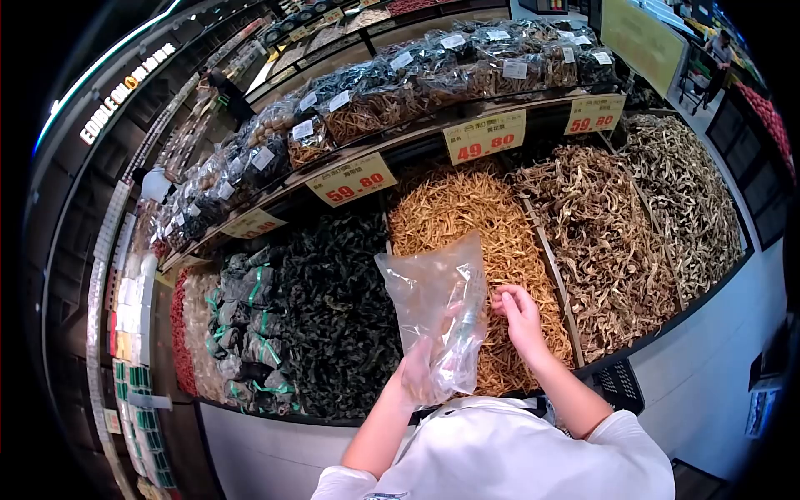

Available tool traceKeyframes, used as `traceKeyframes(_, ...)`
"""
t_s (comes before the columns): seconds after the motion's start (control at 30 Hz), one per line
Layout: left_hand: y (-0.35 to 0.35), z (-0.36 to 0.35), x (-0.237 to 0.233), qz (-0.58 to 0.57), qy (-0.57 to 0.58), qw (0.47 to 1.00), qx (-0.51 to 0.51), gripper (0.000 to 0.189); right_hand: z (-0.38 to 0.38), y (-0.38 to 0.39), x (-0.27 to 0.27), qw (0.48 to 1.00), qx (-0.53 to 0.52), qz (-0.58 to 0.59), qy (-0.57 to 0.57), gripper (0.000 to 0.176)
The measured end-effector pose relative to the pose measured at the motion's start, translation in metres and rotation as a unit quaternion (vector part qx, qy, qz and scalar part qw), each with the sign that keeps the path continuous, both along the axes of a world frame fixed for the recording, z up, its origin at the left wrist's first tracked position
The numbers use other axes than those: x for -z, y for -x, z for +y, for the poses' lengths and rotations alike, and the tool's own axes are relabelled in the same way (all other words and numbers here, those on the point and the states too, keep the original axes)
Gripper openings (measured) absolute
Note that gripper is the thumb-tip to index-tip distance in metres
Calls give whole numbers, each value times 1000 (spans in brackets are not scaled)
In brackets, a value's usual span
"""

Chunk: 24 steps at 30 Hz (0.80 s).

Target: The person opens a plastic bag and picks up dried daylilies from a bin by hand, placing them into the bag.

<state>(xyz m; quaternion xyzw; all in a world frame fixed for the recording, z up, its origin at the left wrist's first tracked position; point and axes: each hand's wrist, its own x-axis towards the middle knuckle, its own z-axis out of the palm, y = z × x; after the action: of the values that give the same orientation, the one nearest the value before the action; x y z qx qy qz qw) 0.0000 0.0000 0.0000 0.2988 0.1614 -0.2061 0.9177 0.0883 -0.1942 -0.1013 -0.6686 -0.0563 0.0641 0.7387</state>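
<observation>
A clear plastic bag [435, 292] stands upright in front of me, its mouth upward. My left hand [421, 371] grips it low on the left side; some fingers show only dimly through the plastic. Just right of the bag, my right hand [521, 317] hovers over golden-brown dried strips [458, 204], which fill the middle bin. Its fingers are curled in toward the thumb, and whatever they may hold is too small to make out. Dark, crinkled dried pieces [337, 308] fill the bin left of the bag.
Brown dried strips [592, 242] and paler ones [679, 183] lie in bins to the right, split by dividers. Behind stands a shelf of packed bags [367, 112] with price signs [485, 137]. A dark basket [618, 385] is by my right elbow. Other people [717, 58] are farther off.
</observation>
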Motion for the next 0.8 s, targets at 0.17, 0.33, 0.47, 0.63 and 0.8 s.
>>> traceKeyframes(0.17,-2,-12,-15,-77,-105,991,43,53,-2,27,-18,910,-165,290,-247,45)
traceKeyframes(0.33,-6,-21,-36,7,-58,998,20,49,10,23,-66,834,-207,315,-403,46)
traceKeyframes(0.47,-5,-22,-51,-94,-80,992,27,75,10,7,-68,889,-115,299,-326,31)
traceKeyframes(0.63,-2,-7,-32,-64,36,997,13,85,-2,-15,-83,933,-140,241,-227,25)
traceKeyframes(0.8,5,6,-22,-72,97,992,42,95,-13,-26,-83,971,-134,165,-106,26)
